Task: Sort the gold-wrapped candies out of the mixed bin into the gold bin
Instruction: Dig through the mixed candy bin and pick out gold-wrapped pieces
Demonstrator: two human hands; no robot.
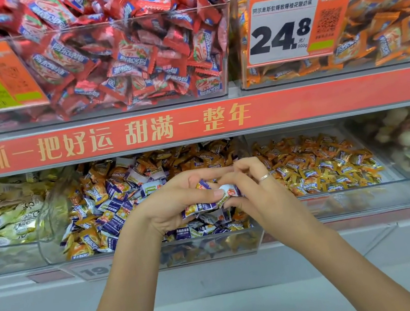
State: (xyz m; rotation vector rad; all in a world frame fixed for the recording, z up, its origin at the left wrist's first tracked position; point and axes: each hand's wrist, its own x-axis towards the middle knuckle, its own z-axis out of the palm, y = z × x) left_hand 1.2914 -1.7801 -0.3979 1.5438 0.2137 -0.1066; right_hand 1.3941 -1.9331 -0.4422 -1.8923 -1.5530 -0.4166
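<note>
Over the mixed bin [49,226] of purple and gold candies, both hands' fingers [204,195] clamp purple-and-white candies [205,203].

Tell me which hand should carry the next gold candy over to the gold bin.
Probably the right hand: it sits nearest the gold bin, right of the mixed bin. The left hand is cupped around purple-and-white candies.

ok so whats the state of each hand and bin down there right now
left hand: fingers curled, holding a bunch of purple and white candies
right hand: fingers pinching a white-wrapped candy at the bunch
mixed bin: open-topped, full of gold, purple and white candies
gold bin: open-topped, holds only gold candies, partly filled
</note>
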